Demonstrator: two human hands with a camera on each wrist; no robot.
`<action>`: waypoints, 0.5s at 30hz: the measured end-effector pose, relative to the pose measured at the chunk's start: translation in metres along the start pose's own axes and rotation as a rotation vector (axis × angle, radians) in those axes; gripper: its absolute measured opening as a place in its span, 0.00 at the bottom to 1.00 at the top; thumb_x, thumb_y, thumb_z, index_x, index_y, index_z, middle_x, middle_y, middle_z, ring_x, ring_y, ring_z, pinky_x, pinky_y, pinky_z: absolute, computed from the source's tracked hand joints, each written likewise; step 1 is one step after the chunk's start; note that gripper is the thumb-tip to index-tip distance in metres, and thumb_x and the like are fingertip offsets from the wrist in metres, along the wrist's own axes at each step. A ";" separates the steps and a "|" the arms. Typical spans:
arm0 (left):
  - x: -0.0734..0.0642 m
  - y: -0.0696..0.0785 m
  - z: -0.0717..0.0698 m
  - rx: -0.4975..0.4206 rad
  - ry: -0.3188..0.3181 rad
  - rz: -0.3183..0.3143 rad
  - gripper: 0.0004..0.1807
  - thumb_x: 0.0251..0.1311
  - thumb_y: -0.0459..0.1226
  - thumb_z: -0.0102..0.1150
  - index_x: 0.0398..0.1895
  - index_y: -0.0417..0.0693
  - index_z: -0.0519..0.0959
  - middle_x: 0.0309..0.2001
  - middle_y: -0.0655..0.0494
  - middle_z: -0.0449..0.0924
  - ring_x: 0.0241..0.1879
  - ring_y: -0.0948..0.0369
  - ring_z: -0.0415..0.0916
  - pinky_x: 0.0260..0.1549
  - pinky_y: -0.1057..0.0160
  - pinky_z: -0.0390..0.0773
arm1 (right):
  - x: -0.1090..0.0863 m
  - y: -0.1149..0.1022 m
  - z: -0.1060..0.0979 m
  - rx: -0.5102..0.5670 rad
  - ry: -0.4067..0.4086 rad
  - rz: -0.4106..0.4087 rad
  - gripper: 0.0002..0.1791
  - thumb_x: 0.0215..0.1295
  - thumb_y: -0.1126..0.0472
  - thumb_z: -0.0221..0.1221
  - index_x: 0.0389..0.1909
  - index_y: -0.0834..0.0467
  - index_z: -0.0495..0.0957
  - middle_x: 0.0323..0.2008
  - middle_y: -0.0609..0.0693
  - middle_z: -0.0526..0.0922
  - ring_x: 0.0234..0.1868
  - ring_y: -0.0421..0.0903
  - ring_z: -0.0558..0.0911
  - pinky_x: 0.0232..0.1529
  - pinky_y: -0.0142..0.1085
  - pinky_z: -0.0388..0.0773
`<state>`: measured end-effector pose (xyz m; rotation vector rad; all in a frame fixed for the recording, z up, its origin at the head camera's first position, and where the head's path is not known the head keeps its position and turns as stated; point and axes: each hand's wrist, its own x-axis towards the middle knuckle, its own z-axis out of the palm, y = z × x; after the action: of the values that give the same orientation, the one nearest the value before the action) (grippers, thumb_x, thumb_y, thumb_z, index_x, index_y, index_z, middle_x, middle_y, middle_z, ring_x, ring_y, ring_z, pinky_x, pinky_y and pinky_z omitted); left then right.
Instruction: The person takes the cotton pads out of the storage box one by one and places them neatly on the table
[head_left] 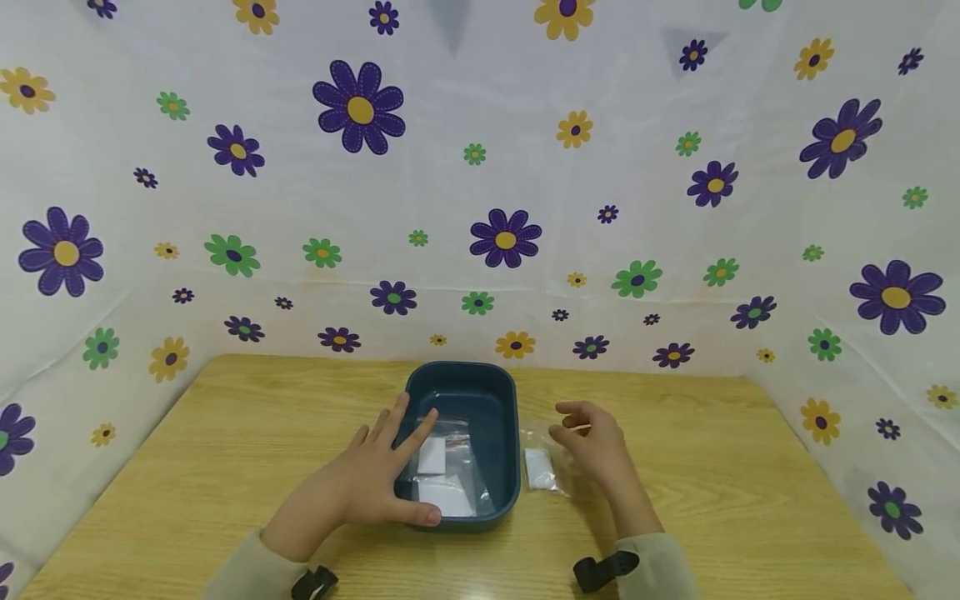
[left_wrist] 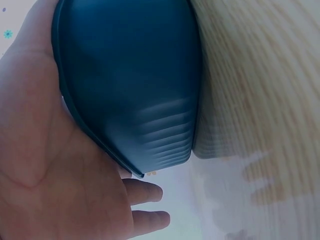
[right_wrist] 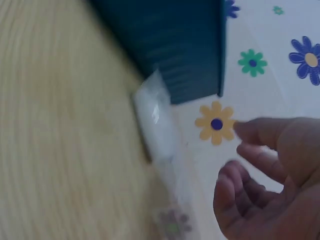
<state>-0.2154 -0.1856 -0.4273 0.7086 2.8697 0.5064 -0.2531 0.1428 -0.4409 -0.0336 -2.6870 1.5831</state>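
Note:
A dark blue rectangular bin (head_left: 500,433) stands on the table, with clear zip bags (head_left: 468,467) holding white pieces inside it. My left hand (head_left: 367,479) lies across the bin's left rim, fingers spread and thumb at the near edge; in the left wrist view the palm (left_wrist: 35,145) is against the rim. Right of the bin, on the table, lies a small clear bag with a white packet (head_left: 540,469) in it. My right hand (head_left: 596,442) hovers beside that bag, fingers loosely bent and holding nothing. In the right wrist view a gap separates the fingers from the bag (right_wrist: 157,117).
The wooden table (head_left: 712,467) spreads out on both sides of the bin. A white cloth with printed flowers (head_left: 637,208) hangs behind the table and along its left and right sides. A black strap (head_left: 606,572) sits on each wrist.

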 end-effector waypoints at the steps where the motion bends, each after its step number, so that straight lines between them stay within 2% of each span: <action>1: 0.000 0.000 0.000 0.000 -0.001 0.003 0.67 0.41 0.78 0.58 0.81 0.63 0.44 0.80 0.39 0.26 0.76 0.32 0.40 0.68 0.27 0.47 | 0.000 -0.002 0.001 0.082 -0.023 0.008 0.20 0.66 0.61 0.63 0.59 0.59 0.78 0.45 0.56 0.80 0.42 0.50 0.80 0.41 0.38 0.82; 4: -0.002 0.001 -0.001 0.001 -0.001 0.009 0.66 0.42 0.77 0.59 0.81 0.62 0.44 0.80 0.38 0.27 0.75 0.31 0.39 0.68 0.27 0.47 | -0.001 -0.010 0.003 0.329 -0.105 0.031 0.19 0.69 0.61 0.61 0.59 0.60 0.77 0.46 0.57 0.81 0.42 0.51 0.80 0.42 0.36 0.83; 7: -0.002 0.002 -0.001 0.021 0.012 0.010 0.66 0.42 0.78 0.58 0.81 0.61 0.45 0.80 0.37 0.28 0.76 0.30 0.36 0.68 0.27 0.44 | -0.005 -0.021 0.003 0.506 -0.173 0.049 0.19 0.72 0.60 0.58 0.60 0.61 0.76 0.51 0.61 0.81 0.46 0.52 0.82 0.46 0.39 0.84; 11: -0.001 0.003 0.000 0.103 0.039 0.009 0.67 0.40 0.80 0.54 0.81 0.61 0.45 0.80 0.38 0.29 0.77 0.34 0.27 0.70 0.29 0.36 | -0.010 -0.036 0.004 0.628 -0.275 0.051 0.23 0.74 0.55 0.56 0.65 0.61 0.72 0.57 0.63 0.79 0.52 0.52 0.83 0.53 0.41 0.82; 15: 0.000 0.002 0.002 0.168 0.061 0.014 0.67 0.39 0.82 0.51 0.81 0.62 0.46 0.80 0.38 0.31 0.77 0.35 0.25 0.71 0.31 0.32 | -0.014 -0.050 0.011 0.676 -0.372 0.041 0.29 0.75 0.53 0.56 0.70 0.62 0.66 0.60 0.61 0.78 0.57 0.54 0.80 0.57 0.43 0.80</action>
<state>-0.2139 -0.1832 -0.4283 0.7512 2.9931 0.2952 -0.2393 0.1084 -0.4024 0.2397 -2.2057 2.6381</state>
